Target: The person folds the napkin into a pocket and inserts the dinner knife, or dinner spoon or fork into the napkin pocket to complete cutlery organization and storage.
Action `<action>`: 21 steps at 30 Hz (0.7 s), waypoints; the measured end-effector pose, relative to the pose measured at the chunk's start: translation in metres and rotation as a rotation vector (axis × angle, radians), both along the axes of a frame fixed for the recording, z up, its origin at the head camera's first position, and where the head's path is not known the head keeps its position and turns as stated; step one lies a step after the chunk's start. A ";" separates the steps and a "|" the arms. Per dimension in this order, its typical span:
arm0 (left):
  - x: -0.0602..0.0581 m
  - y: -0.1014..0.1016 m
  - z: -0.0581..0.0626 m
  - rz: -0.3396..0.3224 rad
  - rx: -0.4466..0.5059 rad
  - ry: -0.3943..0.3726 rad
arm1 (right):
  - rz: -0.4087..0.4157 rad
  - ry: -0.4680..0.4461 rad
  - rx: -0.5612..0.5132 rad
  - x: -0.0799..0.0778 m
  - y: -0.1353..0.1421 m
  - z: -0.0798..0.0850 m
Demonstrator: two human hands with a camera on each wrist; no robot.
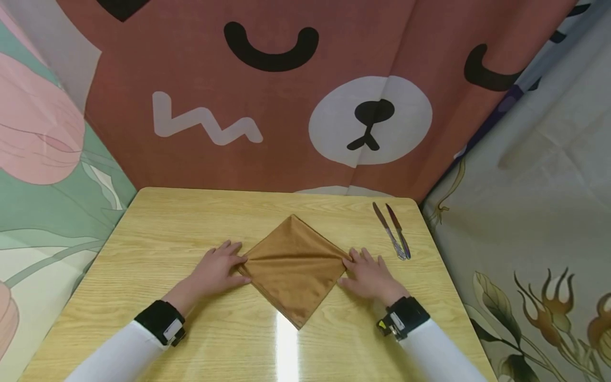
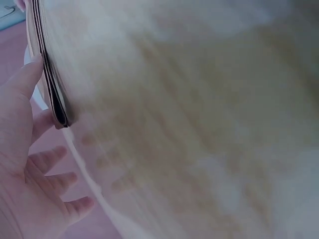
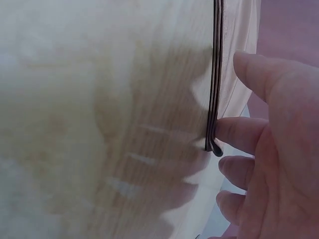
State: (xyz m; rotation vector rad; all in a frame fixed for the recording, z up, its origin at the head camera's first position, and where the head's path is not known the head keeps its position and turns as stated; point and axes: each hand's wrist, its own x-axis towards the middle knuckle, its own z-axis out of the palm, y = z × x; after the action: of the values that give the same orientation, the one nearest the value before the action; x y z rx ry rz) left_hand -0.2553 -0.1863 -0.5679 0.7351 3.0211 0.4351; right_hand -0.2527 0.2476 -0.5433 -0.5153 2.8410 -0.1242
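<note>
A brown satin cloth napkin (image 1: 296,276), folded into a layered square, lies on the wooden table with one corner toward me. At its left corner is my left hand (image 1: 218,271), palm turned inward. In the left wrist view the left thumb touches the stacked folds (image 2: 49,79) and the index finger lies by the corner's end. My right hand (image 1: 369,277) is at the opposite corner, index fingertip against it. The right wrist view shows the right thumb just beside the layered edge (image 3: 216,74), with the other fingers spread loosely.
Two table knives, one on the left (image 1: 389,232) and one on the right (image 1: 399,229), lie close together at the table's back right. Behind the table (image 1: 191,207) hangs a brown curtain (image 1: 286,159) with a bear face. A floral curtain (image 1: 525,212) borders the right side.
</note>
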 end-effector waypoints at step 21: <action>0.011 0.013 0.004 -0.124 0.002 0.057 | -0.027 -0.077 -0.022 -0.064 -0.020 0.004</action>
State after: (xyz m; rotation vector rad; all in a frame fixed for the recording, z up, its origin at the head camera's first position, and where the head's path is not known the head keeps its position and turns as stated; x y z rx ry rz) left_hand -0.2443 -0.1736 -0.5635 0.9443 3.0050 0.4207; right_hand -0.3171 0.2277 -0.5391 -0.4666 2.7746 -0.1767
